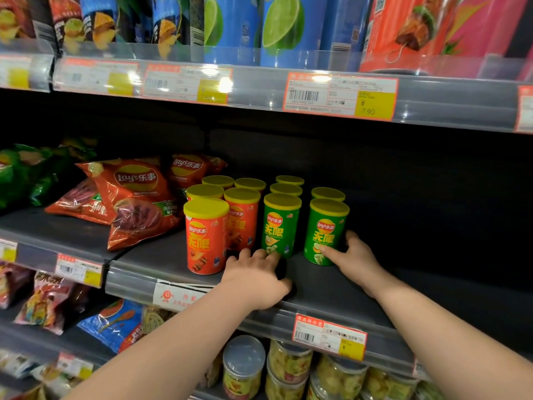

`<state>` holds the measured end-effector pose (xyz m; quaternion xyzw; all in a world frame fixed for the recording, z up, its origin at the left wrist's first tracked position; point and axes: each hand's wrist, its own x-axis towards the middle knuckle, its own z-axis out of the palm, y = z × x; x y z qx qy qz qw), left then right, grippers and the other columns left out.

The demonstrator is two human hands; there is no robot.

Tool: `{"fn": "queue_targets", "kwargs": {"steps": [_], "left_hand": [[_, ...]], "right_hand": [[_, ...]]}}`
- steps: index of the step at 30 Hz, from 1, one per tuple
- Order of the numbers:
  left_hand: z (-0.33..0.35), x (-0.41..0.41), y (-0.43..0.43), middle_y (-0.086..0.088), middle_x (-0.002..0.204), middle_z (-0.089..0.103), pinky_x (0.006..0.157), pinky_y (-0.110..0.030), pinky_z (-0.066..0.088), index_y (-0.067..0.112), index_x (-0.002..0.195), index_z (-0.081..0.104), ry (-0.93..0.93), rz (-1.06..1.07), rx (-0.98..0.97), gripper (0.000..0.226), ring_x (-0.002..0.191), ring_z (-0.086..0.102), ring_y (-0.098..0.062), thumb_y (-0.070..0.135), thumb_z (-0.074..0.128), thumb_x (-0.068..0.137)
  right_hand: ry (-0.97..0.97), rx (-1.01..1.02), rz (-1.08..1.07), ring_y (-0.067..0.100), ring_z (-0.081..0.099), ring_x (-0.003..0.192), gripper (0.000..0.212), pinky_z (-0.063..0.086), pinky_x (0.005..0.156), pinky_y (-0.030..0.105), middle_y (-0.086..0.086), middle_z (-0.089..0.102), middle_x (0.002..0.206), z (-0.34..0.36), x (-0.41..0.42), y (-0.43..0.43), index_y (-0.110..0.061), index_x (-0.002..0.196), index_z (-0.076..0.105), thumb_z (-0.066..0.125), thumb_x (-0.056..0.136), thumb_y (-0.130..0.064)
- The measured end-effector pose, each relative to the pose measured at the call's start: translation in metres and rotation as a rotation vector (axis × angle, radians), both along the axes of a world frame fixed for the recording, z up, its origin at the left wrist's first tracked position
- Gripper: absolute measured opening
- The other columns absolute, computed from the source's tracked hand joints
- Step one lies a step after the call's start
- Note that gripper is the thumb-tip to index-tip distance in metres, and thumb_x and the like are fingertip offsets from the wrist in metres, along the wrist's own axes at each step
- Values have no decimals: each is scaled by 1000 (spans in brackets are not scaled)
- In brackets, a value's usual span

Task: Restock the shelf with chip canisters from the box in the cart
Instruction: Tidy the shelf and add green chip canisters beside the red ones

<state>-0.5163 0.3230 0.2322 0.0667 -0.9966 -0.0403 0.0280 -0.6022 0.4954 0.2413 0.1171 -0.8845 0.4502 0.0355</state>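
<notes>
While both hands work mid-frame, the right hand cups the front green canister to align it; the left hand rests loosely spread, empty, fingertips touching its neighbour on the shelf.

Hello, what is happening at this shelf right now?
A person is arranging small chip canisters on the middle shelf. The right hand wraps around the base of the front green canister on the right. The left hand rests on the shelf, fingertips at the foot of the neighbouring green canister. Two rows of orange canisters stand to the left, beside orange chip bags. The shelf space to the right looks bare.
</notes>
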Motion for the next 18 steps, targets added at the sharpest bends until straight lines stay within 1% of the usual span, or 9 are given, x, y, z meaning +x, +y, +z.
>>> {"fn": "queue_targets", "kwargs": {"steps": [3,5,7,9,13,15,17,18], "left_hand": [[0,0,0,-1,145,36,98,-41,30,31,145,29,-12,-1,-9,63,129,32,-27,58,36,89],[0,0,0,0,143,37,98,-40,30,29,143,33,-17,3,-19,61,128,32,-27,58,35,89],[-1,0,0,0,143,38,97,-40,30,28,140,38,-24,3,-30,59,127,33,-26,59,34,89],[-1,1,0,0,143,38,97,-40,30,27,140,39,-25,4,-34,59,127,33,-26,59,34,90],[-2,1,0,1,142,39,98,-39,30,28,139,39,-10,4,-21,58,127,34,-25,58,34,90],[-4,2,0,1,140,42,98,-37,32,28,137,42,14,10,-2,55,126,36,-24,56,35,90],[-6,4,0,0,135,47,96,-36,34,28,133,47,58,16,28,51,123,39,-23,53,36,91],[-7,5,0,0,133,49,95,-35,36,28,131,49,82,16,44,48,121,41,-23,51,36,91]], "right_hand": [[11,28,11,26,48,126,58,33,88,22,10,50,139,0,0,0,-11,137,42,67,87,-26],[14,41,23,26,47,126,57,33,88,23,10,50,140,0,1,0,-11,138,42,65,88,-26],[7,46,35,26,47,127,57,34,92,25,9,49,140,1,1,1,-12,139,41,64,89,-26],[1,44,43,26,47,127,56,35,95,27,9,49,140,2,2,2,-14,139,42,64,89,-25],[-6,80,26,26,53,120,53,41,96,31,9,55,134,0,3,4,-14,134,49,67,86,-28],[-19,78,12,26,55,117,53,43,93,30,11,57,131,-1,4,5,-12,132,50,69,85,-28],[-42,65,4,26,54,118,59,40,91,28,13,56,131,0,6,7,-9,136,45,69,85,-25],[-59,58,-1,27,52,120,64,40,93,30,15,54,133,1,7,9,-7,139,41,69,85,-25]]}}
